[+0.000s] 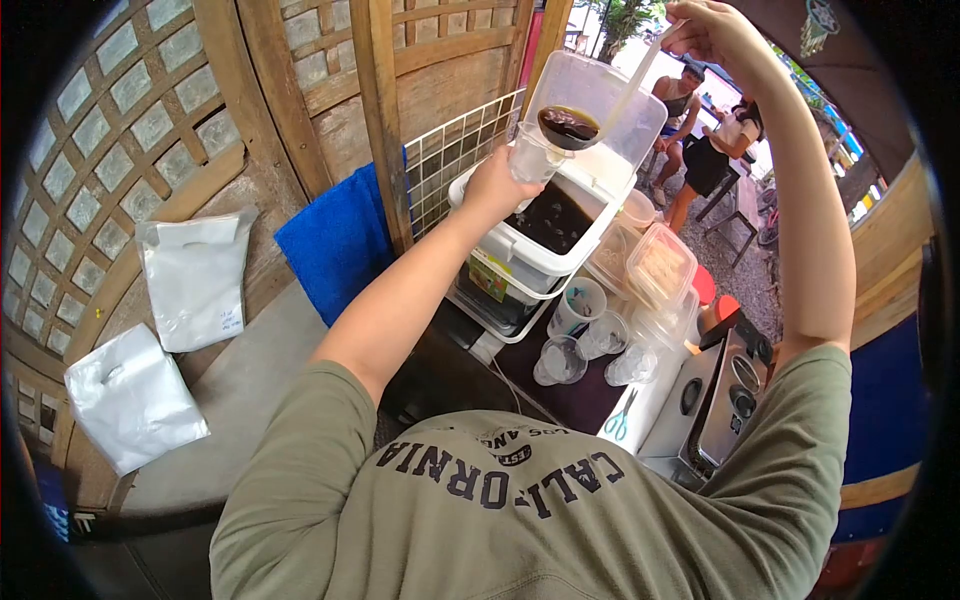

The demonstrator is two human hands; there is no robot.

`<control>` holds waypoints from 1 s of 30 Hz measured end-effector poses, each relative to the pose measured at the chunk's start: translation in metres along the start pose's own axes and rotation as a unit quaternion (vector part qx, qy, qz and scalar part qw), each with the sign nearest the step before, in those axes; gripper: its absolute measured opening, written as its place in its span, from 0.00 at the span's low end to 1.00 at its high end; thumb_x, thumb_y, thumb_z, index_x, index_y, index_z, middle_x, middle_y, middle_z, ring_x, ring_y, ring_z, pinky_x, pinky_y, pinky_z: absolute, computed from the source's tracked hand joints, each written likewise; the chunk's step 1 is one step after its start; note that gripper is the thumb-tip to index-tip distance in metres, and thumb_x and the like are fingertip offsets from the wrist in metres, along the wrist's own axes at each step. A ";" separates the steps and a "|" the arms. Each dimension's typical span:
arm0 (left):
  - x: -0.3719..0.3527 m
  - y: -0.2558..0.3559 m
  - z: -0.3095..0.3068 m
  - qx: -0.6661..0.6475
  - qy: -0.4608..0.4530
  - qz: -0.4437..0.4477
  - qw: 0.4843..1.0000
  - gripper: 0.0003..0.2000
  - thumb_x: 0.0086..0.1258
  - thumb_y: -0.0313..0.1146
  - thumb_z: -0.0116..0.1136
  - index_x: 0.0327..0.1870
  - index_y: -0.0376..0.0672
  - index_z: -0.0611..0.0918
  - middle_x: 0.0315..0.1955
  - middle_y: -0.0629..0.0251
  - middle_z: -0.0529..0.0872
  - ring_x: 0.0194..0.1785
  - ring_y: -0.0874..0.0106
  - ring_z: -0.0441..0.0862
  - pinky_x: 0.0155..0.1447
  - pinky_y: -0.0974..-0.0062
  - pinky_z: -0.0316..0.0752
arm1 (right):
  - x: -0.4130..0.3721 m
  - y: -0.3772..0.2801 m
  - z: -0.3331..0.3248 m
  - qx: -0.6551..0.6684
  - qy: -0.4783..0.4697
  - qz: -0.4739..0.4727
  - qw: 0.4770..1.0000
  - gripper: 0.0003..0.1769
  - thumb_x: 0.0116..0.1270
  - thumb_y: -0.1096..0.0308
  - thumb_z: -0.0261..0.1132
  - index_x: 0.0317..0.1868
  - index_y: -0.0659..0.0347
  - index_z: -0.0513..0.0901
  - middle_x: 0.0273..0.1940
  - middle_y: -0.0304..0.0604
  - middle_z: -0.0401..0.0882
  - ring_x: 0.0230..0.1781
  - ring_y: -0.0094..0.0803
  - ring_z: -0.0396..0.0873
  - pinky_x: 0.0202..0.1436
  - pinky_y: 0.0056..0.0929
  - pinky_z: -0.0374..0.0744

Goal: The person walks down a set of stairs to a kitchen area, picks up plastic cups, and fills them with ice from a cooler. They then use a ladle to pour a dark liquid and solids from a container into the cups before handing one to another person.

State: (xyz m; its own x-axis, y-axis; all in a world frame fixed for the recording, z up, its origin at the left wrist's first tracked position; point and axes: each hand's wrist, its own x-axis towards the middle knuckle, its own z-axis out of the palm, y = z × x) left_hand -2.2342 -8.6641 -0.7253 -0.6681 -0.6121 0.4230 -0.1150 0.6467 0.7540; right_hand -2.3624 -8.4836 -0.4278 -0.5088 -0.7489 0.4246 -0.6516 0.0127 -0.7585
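My left hand (pixel 497 185) grips a clear plastic cup (pixel 532 155) and holds it over an open white tub (pixel 520 250) filled with dark liquid. My right hand (pixel 712 32) is raised high and pinches the top of a long white ladle handle (pixel 635 80). The ladle bowl (pixel 568 127), full of dark liquid, hangs right at the rim of the cup. The tub's clear lid (pixel 620 100) stands open behind the ladle.
Several clear cups (pixel 575 335) and lidded food boxes (pixel 655 265) sit to the right of the tub. Scissors (pixel 620 418) lie by a metal appliance (pixel 725 395). A blue cloth (pixel 340 240) and white plastic bags (pixel 195 280) hang left. People sit at a table (pixel 705 140) outside.
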 end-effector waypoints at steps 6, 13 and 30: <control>-0.001 0.003 0.006 0.011 0.010 -0.001 1.000 0.37 0.44 0.45 0.74 0.55 0.36 0.74 0.47 0.48 0.82 0.51 0.56 0.80 0.55 0.65 0.74 | -0.027 -0.019 0.022 -0.096 -0.004 -0.002 0.995 0.11 0.62 0.64 0.59 0.35 0.64 0.81 0.26 0.46 0.83 0.26 0.28 0.83 0.25 0.23 0.77; -0.002 0.010 0.010 0.008 0.002 -0.033 0.999 0.37 0.44 0.46 0.75 0.55 0.36 0.73 0.47 0.49 0.82 0.52 0.57 0.80 0.56 0.66 0.73 | -0.062 -0.043 0.043 -0.164 -0.054 -0.054 0.984 0.12 0.64 0.65 0.58 0.34 0.66 0.81 0.26 0.44 0.83 0.26 0.26 0.82 0.26 0.23 0.77; 0.012 -0.007 0.021 -0.083 0.066 -0.075 0.992 0.38 0.43 0.41 0.75 0.56 0.35 0.71 0.48 0.49 0.81 0.52 0.56 0.79 0.56 0.65 0.74 | -0.186 0.008 0.123 -0.460 -0.173 -0.354 0.795 0.07 0.60 0.70 0.62 0.33 0.61 0.71 0.30 0.44 0.72 0.34 0.38 0.75 0.39 0.32 0.72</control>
State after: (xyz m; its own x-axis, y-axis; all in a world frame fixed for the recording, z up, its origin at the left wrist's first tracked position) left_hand -2.2564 -8.6665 -0.7364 -0.5490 -0.7569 0.3546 -0.0757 0.4675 0.8807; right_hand -2.2035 -8.4263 -0.5734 0.2514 -0.9199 0.3010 -0.9226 -0.1337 0.3619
